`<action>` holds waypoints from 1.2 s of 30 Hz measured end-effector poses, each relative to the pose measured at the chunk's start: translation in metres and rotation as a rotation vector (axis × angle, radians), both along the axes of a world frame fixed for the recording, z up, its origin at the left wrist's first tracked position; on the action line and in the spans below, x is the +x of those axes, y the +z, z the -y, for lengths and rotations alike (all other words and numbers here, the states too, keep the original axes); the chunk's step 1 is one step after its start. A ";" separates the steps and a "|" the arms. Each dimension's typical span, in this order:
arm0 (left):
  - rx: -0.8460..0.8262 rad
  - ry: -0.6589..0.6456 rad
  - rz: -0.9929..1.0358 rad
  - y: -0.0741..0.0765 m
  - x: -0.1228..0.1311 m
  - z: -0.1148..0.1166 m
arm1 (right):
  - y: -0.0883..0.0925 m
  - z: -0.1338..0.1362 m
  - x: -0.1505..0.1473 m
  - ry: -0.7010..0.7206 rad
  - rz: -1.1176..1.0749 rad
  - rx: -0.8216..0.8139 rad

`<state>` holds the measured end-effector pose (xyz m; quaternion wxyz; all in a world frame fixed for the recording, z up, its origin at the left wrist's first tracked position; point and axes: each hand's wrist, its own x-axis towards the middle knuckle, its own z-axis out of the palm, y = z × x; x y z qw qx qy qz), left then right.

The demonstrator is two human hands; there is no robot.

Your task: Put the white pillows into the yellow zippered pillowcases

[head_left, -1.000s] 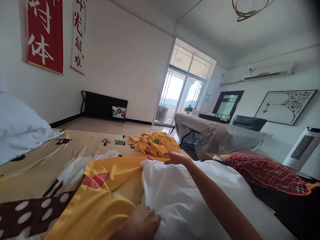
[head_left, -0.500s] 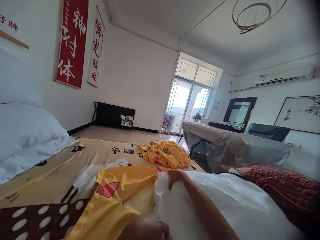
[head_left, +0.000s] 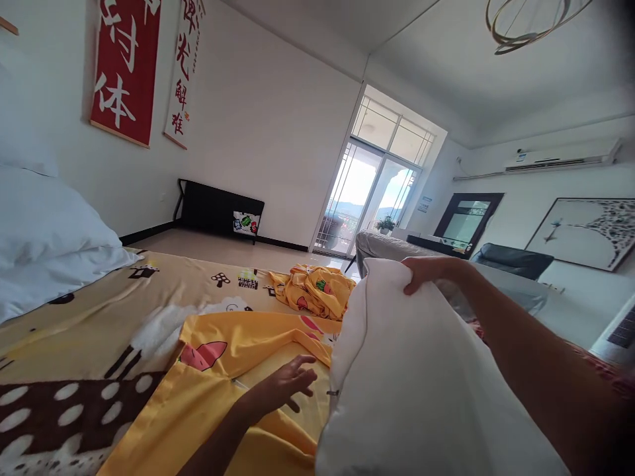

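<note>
My right hand [head_left: 430, 271] grips the top corner of a white pillow [head_left: 407, 370] and holds it raised and tilted. A small dark tag shows on the pillow's left edge. Fingers spread and holding nothing, my left hand [head_left: 285, 385] hovers over a yellow pillowcase [head_left: 213, 329] with watermelon prints. That pillowcase lies spread on the bed, its mouth partly open, just left of the pillow. A crumpled yellow printed cloth [head_left: 317, 291] rests farther back on the beige patterned bed sheet [head_left: 183, 284].
White pillows [head_left: 54, 231] are stacked at the left. Beyond the bed stand a plastic-covered table [head_left: 370, 243], a dark chair [head_left: 516, 264] and a black folded frame [head_left: 213, 210] against the wall. Glass doors [head_left: 364, 185] are at the back.
My right hand has lifted the pillow's corner up and to the right. My left hand has come up from the lower edge and opened. The view has shifted slightly.
</note>
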<state>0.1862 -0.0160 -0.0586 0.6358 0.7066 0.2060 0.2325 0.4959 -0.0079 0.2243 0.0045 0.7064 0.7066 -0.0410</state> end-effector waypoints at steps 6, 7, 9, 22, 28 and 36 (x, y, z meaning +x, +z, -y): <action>-0.365 -0.189 0.396 0.011 0.031 0.053 | 0.025 0.009 -0.010 0.010 -0.032 -0.096; -0.385 -0.189 0.434 0.015 0.032 0.060 | 0.024 0.004 -0.014 0.029 0.009 -0.099; -0.426 -0.175 0.512 0.021 0.032 0.069 | 0.023 -0.007 -0.026 0.079 0.107 -0.083; -0.058 0.092 0.052 0.021 -0.019 0.006 | -0.021 -0.023 -0.135 0.293 0.420 0.314; -0.098 0.430 0.158 0.031 -0.038 -0.017 | -0.050 -0.016 -0.155 0.371 0.484 0.368; 0.016 0.580 0.006 0.000 -0.016 -0.029 | -0.077 0.015 -0.186 0.644 0.421 0.461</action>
